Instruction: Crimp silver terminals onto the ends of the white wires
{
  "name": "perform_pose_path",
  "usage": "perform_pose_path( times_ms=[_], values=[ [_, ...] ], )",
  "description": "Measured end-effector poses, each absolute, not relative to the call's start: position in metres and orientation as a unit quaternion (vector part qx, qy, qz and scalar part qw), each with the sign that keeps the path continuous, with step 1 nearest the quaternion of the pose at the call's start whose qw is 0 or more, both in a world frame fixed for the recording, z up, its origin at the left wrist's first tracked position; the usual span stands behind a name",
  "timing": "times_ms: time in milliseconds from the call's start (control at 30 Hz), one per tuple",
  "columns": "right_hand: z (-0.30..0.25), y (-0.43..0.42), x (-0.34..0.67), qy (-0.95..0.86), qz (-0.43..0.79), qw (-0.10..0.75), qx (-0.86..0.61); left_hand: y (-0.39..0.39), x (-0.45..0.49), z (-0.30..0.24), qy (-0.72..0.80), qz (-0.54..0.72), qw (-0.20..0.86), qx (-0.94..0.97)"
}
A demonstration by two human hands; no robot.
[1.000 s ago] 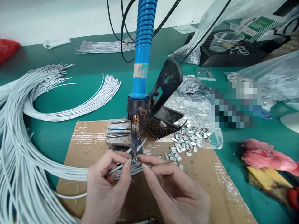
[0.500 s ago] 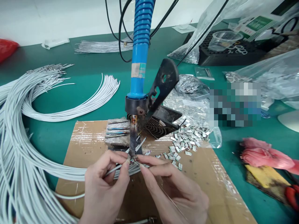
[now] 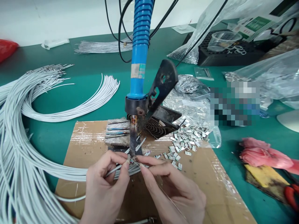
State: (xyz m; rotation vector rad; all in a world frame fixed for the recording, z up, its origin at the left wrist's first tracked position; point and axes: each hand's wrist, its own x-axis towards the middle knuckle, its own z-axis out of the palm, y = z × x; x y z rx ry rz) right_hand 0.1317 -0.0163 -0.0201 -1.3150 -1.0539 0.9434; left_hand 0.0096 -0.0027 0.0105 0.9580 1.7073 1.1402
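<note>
A blue-handled soldering iron (image 3: 139, 62) stands tip down in a black stand (image 3: 161, 93) over a taped cardboard sheet (image 3: 210, 180). My left hand (image 3: 105, 189) pinches a white wire (image 3: 115, 169) and holds its end right under the iron's tip (image 3: 133, 149). My right hand (image 3: 173, 189) is pinched on a thin solder wire (image 3: 170, 200) and brings it to the same spot. Both hands' fingertips nearly meet below the tip.
A big bundle of white wires (image 3: 21, 155) curves along the left. Small metal clips (image 3: 184, 143) lie scattered by a plastic bag (image 3: 193, 105). A pad with spare tips (image 3: 118, 132) sits behind the iron. Pink cloth (image 3: 263, 155) and a yellow sponge (image 3: 268, 179) lie right.
The view has shifted slightly; my hands stay pinched under the iron's tip with hardly any movement.
</note>
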Motion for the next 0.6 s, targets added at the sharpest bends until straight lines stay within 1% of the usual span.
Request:
perform_pose_path(
  times_ms=[233,400,500,600],
  values=[
    [-0.019,-0.019,0.13,-0.429,0.421,0.563,-0.567,-0.009,0.009,0.005,0.662,0.469,0.454,0.369],
    [-0.028,-0.019,0.154,-0.346,0.412,0.629,-0.562,-0.023,0.003,-0.006,0.663,0.445,0.449,0.401],
    [-0.038,-0.02,0.185,-0.269,0.454,0.677,-0.513,-0.033,0.0,-0.011,0.655,0.445,0.443,0.42],
    [-0.049,-0.022,0.216,-0.194,0.443,0.69,-0.538,-0.04,-0.004,-0.013,0.652,0.423,0.419,0.47]
  ],
)
